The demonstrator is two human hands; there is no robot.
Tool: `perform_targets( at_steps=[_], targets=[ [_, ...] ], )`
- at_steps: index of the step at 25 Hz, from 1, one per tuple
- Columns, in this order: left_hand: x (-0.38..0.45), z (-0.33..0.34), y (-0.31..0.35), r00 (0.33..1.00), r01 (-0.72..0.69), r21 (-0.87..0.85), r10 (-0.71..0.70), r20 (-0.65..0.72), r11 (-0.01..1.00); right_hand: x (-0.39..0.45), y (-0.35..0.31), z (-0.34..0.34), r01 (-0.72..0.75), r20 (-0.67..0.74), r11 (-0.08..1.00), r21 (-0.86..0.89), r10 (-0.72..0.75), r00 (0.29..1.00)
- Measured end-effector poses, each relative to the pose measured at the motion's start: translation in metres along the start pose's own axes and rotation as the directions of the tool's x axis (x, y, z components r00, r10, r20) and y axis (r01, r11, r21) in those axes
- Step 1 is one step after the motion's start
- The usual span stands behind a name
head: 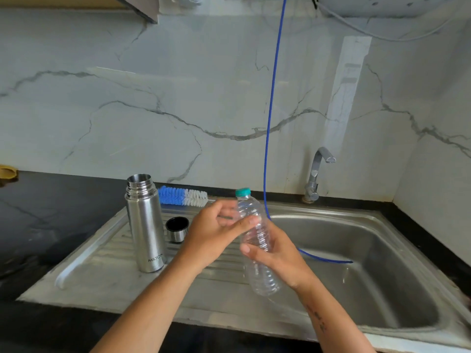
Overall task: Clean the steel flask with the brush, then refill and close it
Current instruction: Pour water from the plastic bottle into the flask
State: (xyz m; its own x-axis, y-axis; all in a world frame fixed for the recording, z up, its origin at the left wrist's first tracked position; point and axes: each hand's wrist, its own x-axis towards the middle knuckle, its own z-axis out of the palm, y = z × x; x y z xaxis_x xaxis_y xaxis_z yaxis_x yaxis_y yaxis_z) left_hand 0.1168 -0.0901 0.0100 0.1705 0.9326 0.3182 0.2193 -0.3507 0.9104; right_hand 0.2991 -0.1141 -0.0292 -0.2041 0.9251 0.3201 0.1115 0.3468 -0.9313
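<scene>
The steel flask (145,225) stands upright and uncapped on the ribbed drainboard (107,266). Its steel cap (177,229) rests mouth-up just right of it. A blue and white bottle brush (182,196) lies behind them along the back edge. My right hand (277,256) grips a clear plastic bottle (257,240) with a teal cap (243,192), tilted over the drainboard's right end. My left hand (216,233) sits at the bottle's upper part, fingers loosely curled and thumb touching its side.
The steel sink basin (362,271) lies to the right, with a chrome tap (316,171) at its back. A thin blue tube (271,105) hangs down the marble wall into the basin. Black countertop (46,220) stretches to the left.
</scene>
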Motion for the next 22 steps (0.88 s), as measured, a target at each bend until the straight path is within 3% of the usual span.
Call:
perform_targets(
  at_steps=[7, 11, 18, 22],
  targets=[
    [-0.061, -0.095, -0.001, 0.984, 0.028, -0.057, -0.037, -0.173, 0.998, 0.021, -0.025, 0.097, 0.094, 0.161, 0.990, -0.108, -0.076, 0.984],
    [-0.077, -0.148, 0.000, 0.951, 0.021, 0.004, -0.018, -0.307, 1.000, 0.043, -0.022, 0.153, 0.133, 0.244, 0.979, -0.158, -0.091, 0.965],
    [-0.086, -0.227, -0.022, 0.839, 0.094, 0.002, -0.078, -0.538, 0.996, 0.059, 0.007, 0.233, 0.098, 0.226, 0.994, -0.053, -0.083, 0.970],
    [-0.065, -0.271, -0.036, 0.742, 0.118, 0.003, -0.086, -0.665, 0.993, 0.064, 0.026, 0.251, 0.120, 0.187, 0.987, -0.110, -0.098, 0.977]
  ],
)
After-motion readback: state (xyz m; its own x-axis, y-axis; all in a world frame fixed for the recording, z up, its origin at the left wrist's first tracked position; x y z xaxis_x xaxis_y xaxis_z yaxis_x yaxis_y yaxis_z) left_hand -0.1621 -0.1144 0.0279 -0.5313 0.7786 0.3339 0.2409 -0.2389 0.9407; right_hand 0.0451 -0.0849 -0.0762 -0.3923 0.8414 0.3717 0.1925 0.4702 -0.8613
